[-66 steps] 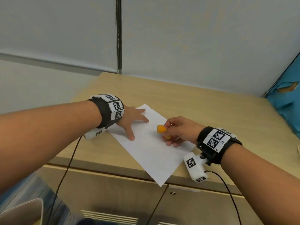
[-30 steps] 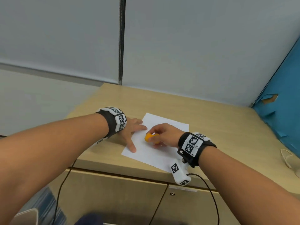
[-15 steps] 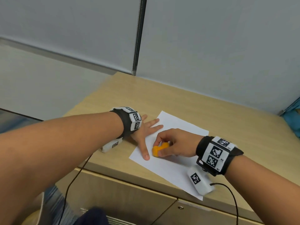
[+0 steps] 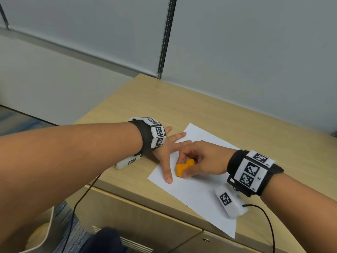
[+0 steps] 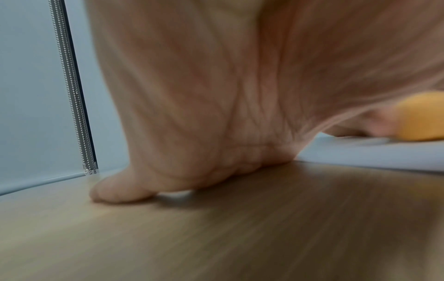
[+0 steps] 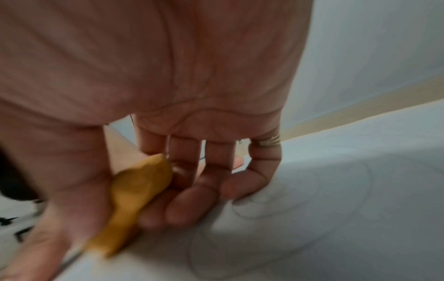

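On the left, the left hand (image 4: 165, 150) lies flat with its fingers spread straight, pinning the white sheet (image 4: 200, 194) to the tabletop (image 4: 218, 115). Its thumb lies just beside the orange piece (image 4: 183, 168). That piece is bone-shaped and is probably a light, slightly soft eraser. One end rests on the sheet, and its narrow waist looks like the best place to hold it. To the right, the right hand (image 4: 206, 159) curls round it, thumb and fingers pinching its upper part.
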The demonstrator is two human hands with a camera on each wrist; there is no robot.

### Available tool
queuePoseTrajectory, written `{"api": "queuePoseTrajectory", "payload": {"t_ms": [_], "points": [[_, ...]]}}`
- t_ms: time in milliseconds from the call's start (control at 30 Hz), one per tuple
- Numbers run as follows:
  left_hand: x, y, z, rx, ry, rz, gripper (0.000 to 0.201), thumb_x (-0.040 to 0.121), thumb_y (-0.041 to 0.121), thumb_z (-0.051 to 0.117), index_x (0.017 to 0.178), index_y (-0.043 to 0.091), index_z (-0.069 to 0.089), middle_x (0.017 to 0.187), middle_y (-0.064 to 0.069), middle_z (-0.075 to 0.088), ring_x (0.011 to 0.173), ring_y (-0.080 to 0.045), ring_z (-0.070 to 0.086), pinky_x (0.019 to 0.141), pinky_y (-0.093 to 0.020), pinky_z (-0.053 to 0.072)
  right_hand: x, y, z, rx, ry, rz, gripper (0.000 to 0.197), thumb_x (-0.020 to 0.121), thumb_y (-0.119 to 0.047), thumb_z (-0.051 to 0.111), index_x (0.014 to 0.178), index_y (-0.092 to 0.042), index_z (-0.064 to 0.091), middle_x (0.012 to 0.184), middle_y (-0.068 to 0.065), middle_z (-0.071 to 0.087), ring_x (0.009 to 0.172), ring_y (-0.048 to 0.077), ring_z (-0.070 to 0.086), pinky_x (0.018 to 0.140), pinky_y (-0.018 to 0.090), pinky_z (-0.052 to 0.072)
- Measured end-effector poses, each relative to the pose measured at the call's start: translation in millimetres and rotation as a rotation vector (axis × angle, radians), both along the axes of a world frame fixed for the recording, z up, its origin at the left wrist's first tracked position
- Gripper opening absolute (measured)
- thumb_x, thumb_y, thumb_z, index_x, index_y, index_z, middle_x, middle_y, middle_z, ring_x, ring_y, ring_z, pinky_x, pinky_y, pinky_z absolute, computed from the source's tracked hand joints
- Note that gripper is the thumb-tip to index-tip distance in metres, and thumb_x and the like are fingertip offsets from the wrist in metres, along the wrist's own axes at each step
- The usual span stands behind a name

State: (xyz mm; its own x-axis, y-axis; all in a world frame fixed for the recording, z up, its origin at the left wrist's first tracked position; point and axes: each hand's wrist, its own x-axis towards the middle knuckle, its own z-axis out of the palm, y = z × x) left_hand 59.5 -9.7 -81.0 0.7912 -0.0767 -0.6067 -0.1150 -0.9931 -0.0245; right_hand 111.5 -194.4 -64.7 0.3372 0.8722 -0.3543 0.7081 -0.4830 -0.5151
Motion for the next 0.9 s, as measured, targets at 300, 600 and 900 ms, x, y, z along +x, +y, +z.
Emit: {"api": "queuePoseTrajectory", "payload": {"t_ms": [300, 600, 900], "points": [[4, 0, -3, 0.043, 0.004, -0.023, 0.148, 0.038, 0.094, 0.069, 0.143, 0.058, -0.030, 0.153, 0.013, -0.046, 0.139, -0.040, -0.043, 0.116, -0.065, -0.013, -7, 0, -1, -0.032, 0.049, 0.057, 0.022, 0.081, -0.038, 0.083, 0.098, -0.030, 0.072, 0.091, 0.004, 0.072, 0.082, 0.026, 0.064, 0.078, 0.041, 0.055], [7, 0, -5, 0.041, 0.005, -0.030, 0.151, 0.033, 0.095, 0.067, 0.144, 0.057, -0.027, 0.154, 0.012, -0.046, 0.140, -0.037, -0.041, 0.116, -0.067, -0.010, -2, -7, -7, 0.119, -0.049, 0.029, 0.020, 0.084, -0.031, 0.082, 0.101, -0.030, 0.071, 0.087, -0.011, 0.068, 0.075, 0.010, 0.060, 0.071, 0.029, 0.051], [2, -2, -1, 0.020, -0.001, -0.012, 0.138, 0.042, 0.091, 0.071, 0.147, 0.062, -0.014, 0.153, 0.013, -0.046, 0.140, -0.042, -0.041, 0.116, -0.069, -0.008, -6, 7, -3, 0.104, -0.187, -0.049, 0.019, 0.087, -0.035, 0.078, 0.095, -0.030, 0.062, 0.080, -0.009, 0.061, 0.070, 0.005, 0.054, 0.069, 0.028, 0.044]]}}
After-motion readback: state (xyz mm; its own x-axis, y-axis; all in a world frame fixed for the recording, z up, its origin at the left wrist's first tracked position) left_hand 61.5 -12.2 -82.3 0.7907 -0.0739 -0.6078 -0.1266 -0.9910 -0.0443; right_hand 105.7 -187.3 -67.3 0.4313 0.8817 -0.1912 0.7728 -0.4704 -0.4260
